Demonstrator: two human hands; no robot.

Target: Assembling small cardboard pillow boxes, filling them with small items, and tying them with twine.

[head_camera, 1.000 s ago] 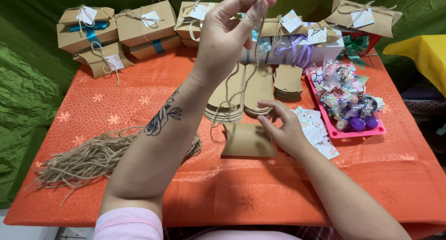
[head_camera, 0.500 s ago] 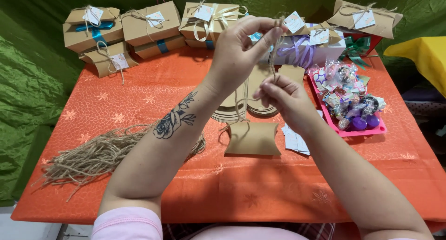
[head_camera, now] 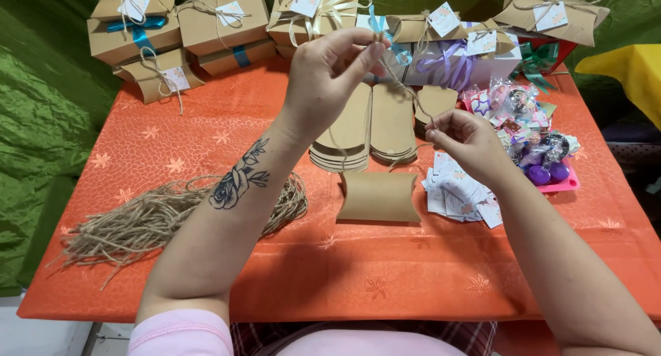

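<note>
Lowered, 2 hands (head_camera: pixel 330 74) (head_camera: pixel 463 137) pinch 1 twine (head_camera: pixel 406 94).

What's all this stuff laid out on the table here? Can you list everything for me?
tablecloth: one, orange, covers table
twine piece: one, tan, stretched between both hands
pillow box: one, brown, table centre
flat boxes: two stacks, brown, behind pillow box
twine bundle: one, tan, left
paper tags: pile, white, right of pillow box
pink tray: one, with wrapped sweets, right
gift boxes: several, brown, ribboned, back row
left hand: raised, pinching twine
right hand: pinching twine
</note>
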